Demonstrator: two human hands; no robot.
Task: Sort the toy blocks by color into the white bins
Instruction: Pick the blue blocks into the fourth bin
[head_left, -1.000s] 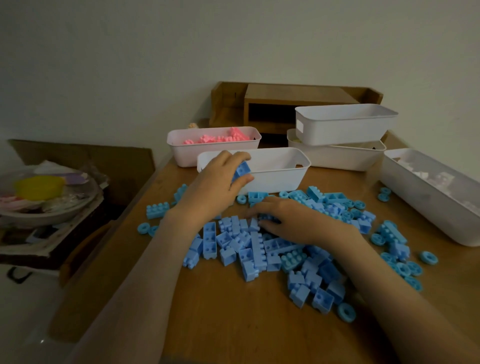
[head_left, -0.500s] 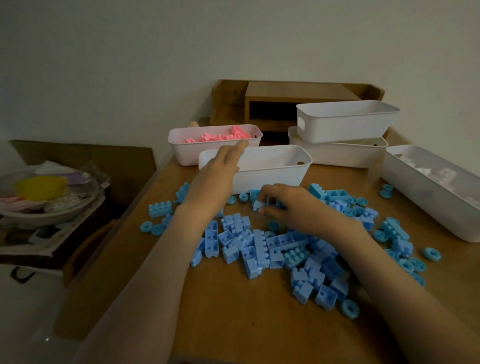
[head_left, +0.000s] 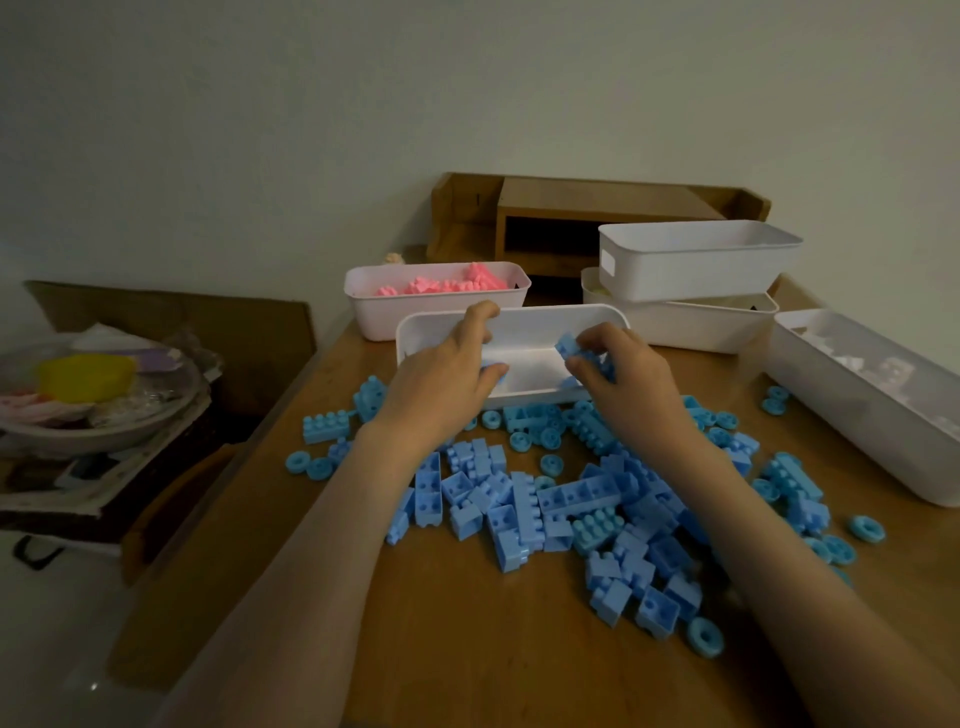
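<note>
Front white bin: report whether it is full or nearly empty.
Nearly empty: the front white bin shows mostly bare white floor, with only one or two blue blocks visible inside.

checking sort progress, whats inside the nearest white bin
Mostly bare bin floor, one blue block beside the left hand. Both hands hide its near corners; the right hand holds blue blocks above.

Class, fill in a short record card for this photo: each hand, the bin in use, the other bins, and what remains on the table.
Left hand: over the near bin, grip unclear
Right hand: pinches blue blocks over that bin's edge
Back-left bin: pink blocks
Right bin: white blocks
Stacked bins: contents unclear
Table: blue pile unsorted
</note>
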